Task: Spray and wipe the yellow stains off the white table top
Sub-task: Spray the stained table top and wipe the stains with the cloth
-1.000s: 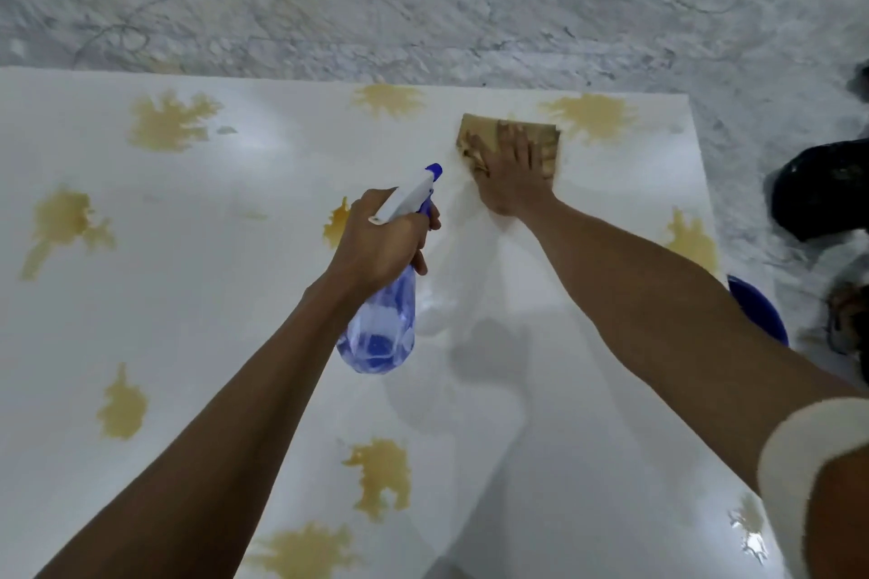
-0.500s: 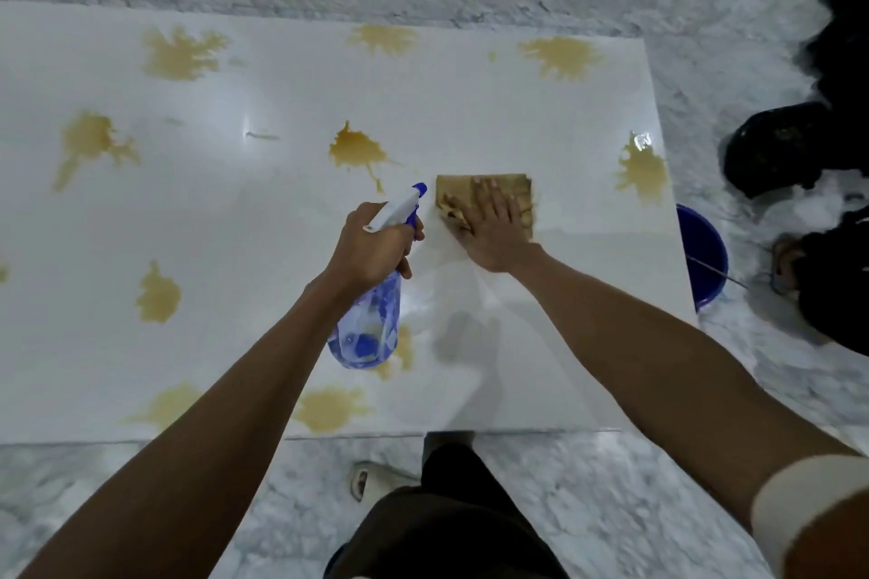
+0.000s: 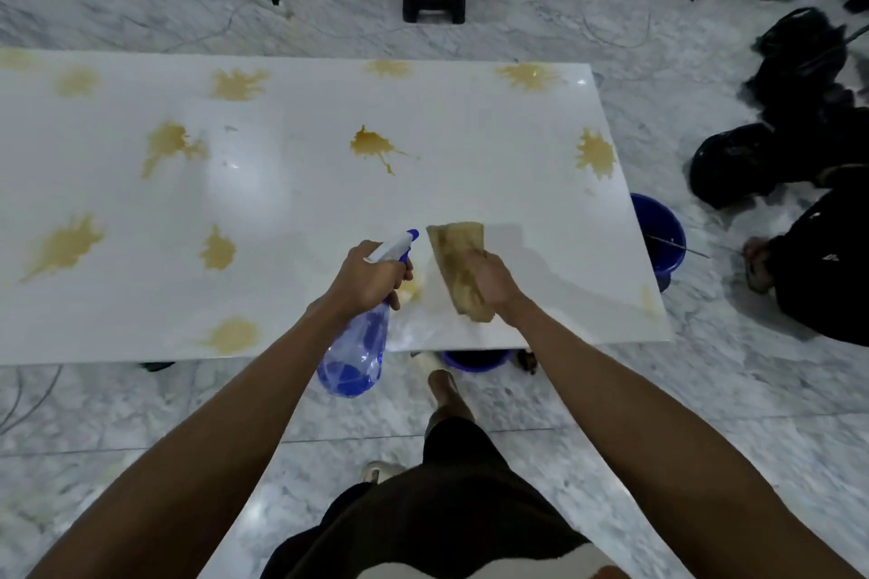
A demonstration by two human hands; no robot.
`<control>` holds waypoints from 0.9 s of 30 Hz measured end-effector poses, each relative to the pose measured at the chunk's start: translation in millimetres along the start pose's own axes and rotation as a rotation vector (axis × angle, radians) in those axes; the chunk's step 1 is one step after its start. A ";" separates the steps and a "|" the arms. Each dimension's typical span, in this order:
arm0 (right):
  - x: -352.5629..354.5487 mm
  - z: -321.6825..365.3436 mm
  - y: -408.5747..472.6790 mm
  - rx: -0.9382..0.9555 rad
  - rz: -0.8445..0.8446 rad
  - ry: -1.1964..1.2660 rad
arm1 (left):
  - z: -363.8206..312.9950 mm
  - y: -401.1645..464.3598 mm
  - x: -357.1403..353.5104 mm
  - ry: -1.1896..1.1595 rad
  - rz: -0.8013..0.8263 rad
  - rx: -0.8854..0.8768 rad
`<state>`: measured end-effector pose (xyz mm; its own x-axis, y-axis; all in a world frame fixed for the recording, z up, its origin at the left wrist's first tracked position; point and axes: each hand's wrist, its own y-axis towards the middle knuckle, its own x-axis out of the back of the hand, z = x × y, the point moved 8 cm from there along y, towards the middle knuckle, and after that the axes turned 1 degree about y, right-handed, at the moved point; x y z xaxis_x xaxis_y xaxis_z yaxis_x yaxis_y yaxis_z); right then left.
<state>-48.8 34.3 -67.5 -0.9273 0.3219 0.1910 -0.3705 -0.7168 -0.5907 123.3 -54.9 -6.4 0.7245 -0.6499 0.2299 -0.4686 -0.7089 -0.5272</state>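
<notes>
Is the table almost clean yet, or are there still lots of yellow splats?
Not yet. The patch of the white table top near the hands looks wiped, with only a faint smear. The left hand grips the spray bottle and the right hand holds the stained cloth lifted. Many yellow stains are left, such as the middle one and those further left.

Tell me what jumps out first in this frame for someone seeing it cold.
The yellow stains scattered across the white table top hit first, from the far edge to the near one. Next come the two hands over the near edge: the left hand grips a blue spray bottle, and the right hand holds a stained cloth. A blue bucket sits on the floor off the table's right end.
</notes>
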 end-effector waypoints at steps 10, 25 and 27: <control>-36.6 75.0 -3.3 0.064 0.140 0.827 | -48.6 -17.9 39.5 0.110 -0.078 -0.102; -48.3 138.5 126.1 -0.030 0.180 0.419 | -76.0 98.1 109.1 -0.025 -0.225 0.095; -36.4 149.7 160.0 0.002 0.115 0.137 | -79.4 117.2 121.0 -0.081 -0.261 0.093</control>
<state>-82.4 -184.8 -51.6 -0.9477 0.3187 0.0134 -0.2624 -0.7551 -0.6008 115.9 -238.4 24.6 0.8540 -0.4225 0.3036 -0.2156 -0.8185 -0.5325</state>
